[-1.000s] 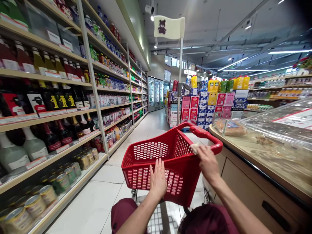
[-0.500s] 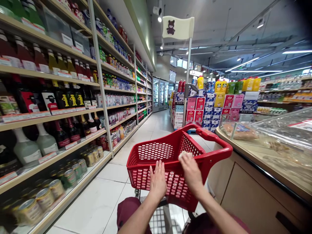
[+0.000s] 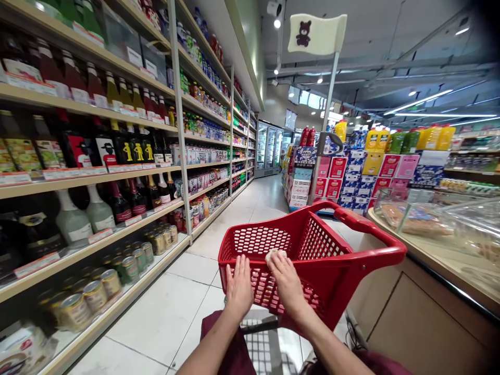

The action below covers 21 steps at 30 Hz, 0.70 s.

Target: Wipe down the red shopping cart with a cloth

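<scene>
A red plastic shopping cart (image 3: 344,271) with a perforated basket stands sideways before me, its handle at the right. My left hand (image 3: 239,287) lies against the near side of the basket, fingers straight and reaching up to the rim, with nothing held. On the same rim, a little to the right, my right hand (image 3: 286,281) presses a crumpled white cloth (image 3: 275,254) under its fingers. Most of the cloth is hidden by that hand. Inside the basket I see no goods.
Shelves of bottles and cans (image 3: 136,174) line the left side. A wooden counter (image 3: 390,307) with clear covers stands close at the right. Stacked drink cartons (image 3: 332,177) rise behind the cart, beside a pole with a bear flag (image 3: 318,34). White floor tiles (image 3: 156,307) run between.
My right hand has slid left along the basket rim with the cloth, closer to my left hand. The view has turned slightly left, so the cart appears further right.
</scene>
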Tool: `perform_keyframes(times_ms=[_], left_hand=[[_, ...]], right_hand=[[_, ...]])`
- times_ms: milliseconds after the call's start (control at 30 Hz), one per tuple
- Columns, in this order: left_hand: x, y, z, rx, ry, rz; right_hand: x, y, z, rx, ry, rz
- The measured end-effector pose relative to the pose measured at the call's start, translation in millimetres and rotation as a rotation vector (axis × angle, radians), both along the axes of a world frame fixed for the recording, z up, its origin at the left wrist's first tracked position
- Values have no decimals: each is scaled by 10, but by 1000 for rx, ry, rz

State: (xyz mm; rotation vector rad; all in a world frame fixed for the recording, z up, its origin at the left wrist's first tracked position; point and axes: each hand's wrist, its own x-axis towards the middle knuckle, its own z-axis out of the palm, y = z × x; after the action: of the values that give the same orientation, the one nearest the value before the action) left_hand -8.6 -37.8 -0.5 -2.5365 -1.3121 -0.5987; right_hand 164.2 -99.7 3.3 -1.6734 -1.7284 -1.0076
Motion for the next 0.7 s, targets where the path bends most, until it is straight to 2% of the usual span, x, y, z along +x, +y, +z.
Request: perform_keyframes(times_ms=[100, 167, 300, 367, 500, 567, 700], left_hand=[[-189, 101, 1, -67, -5, 131], [-278, 140, -15, -97, 5, 146], [-391, 175, -44, -118, 35, 101], [-477, 203, -37, -133, 49, 124], [-688, 259, -11, -202, 75, 205], [-757, 263, -13, -226, 93, 189], [-825, 244, -52, -241, 106, 195]], right_hand=[[60, -30, 17, 9, 69, -92], [-5, 12, -18, 7, 98, -104], [-548, 312, -145, -54, 71, 95], [-765, 455, -136, -79, 58, 185], [-780, 553, -68, -44, 110, 165], [-778, 551, -163, -19, 104, 177], [-1020, 510, -571, -11, -33, 397]])
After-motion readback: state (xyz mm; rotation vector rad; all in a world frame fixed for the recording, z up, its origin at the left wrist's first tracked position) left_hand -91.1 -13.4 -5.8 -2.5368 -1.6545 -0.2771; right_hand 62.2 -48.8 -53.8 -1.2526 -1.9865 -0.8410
